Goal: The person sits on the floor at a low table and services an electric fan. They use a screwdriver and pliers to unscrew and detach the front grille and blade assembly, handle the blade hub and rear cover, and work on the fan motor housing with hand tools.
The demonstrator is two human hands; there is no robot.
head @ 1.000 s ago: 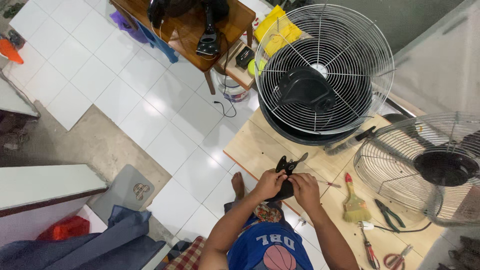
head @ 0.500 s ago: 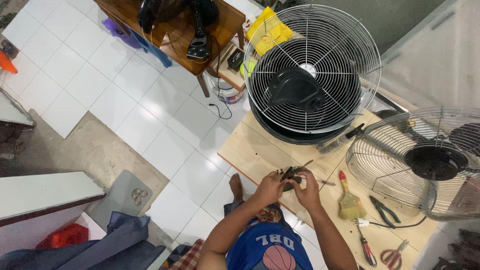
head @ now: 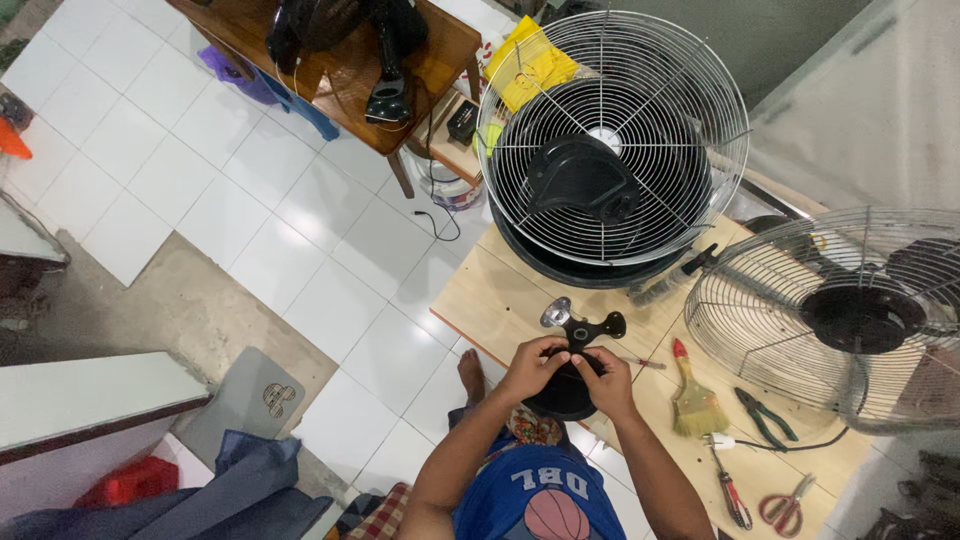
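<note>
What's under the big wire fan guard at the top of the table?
Through the wire guard you can see a black fan blade and a black round housing resting on the wooden table. The table surface beneath the housing is covered.

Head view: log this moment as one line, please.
left hand: grips black fan part | right hand: grips same part | part: over plywood bench | nearby: paintbrush, pliers

Wooden workbench (head: 500,295) with fan guard (head: 612,140), paintbrush (head: 695,400), pliers (head: 765,417), scissors (head: 785,508).
</note>
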